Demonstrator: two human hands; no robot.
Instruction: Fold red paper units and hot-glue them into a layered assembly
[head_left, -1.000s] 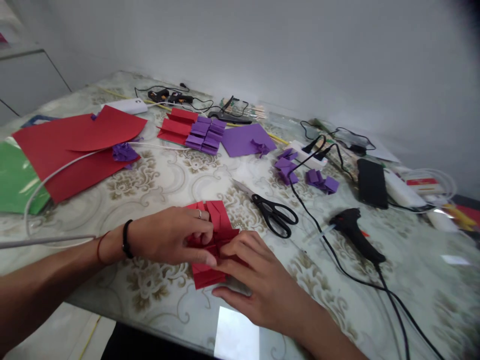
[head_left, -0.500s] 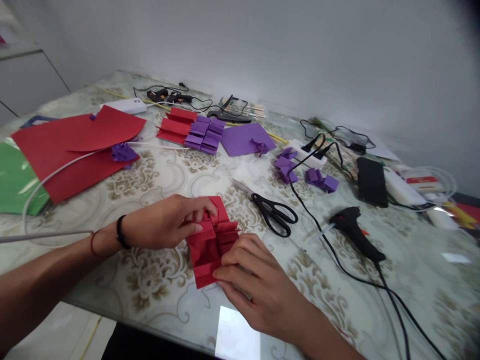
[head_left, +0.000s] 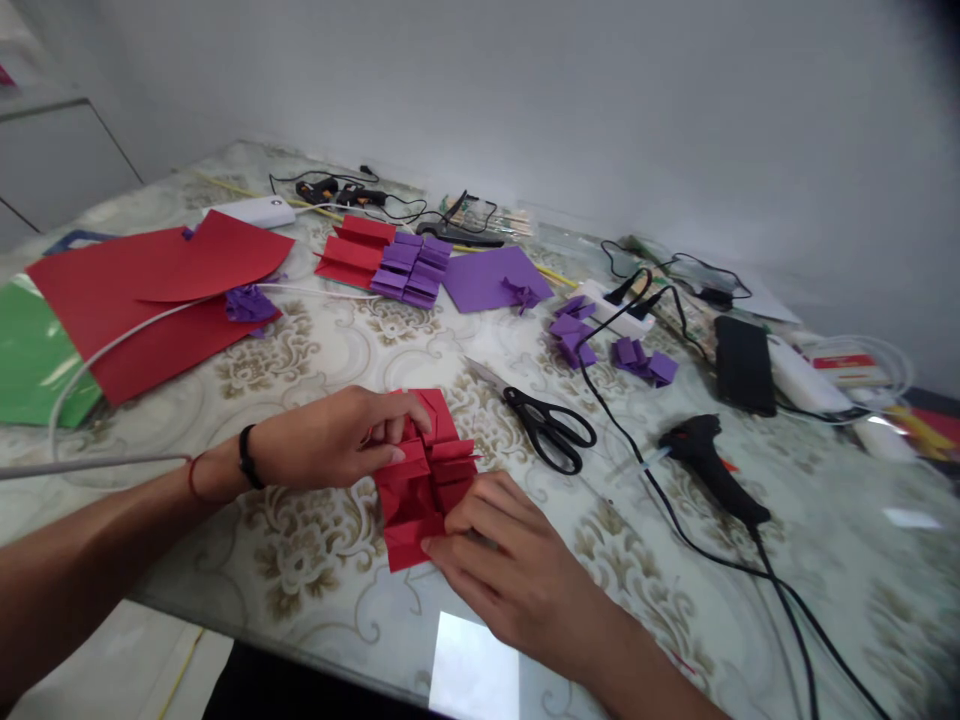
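A folded red paper piece [head_left: 411, 500], creased into raised strips and flaps, is between my hands near the table's front. My left hand [head_left: 352, 435] grips its upper left part, thumb and fingers closed on a fold. On the lower right edge, my right hand [head_left: 510, 560] pinches the same paper; its fingers cover part of that side. Black-handled scissors [head_left: 544, 425] lie just beyond my right hand, blades pointing up and left.
A black glue gun [head_left: 712, 465] with its cord lies to the right. Purple folded pieces [head_left: 412, 268], red sheets [head_left: 112, 310], a green sheet [head_left: 37, 350], a white power strip [head_left: 615, 308] and a black phone [head_left: 744, 362] lie around the back and sides of the patterned table [head_left: 322, 640].
Both hands keep their hold on the red paper and have barely moved. The paper's lower flap shows slightly flatter and higher in view.
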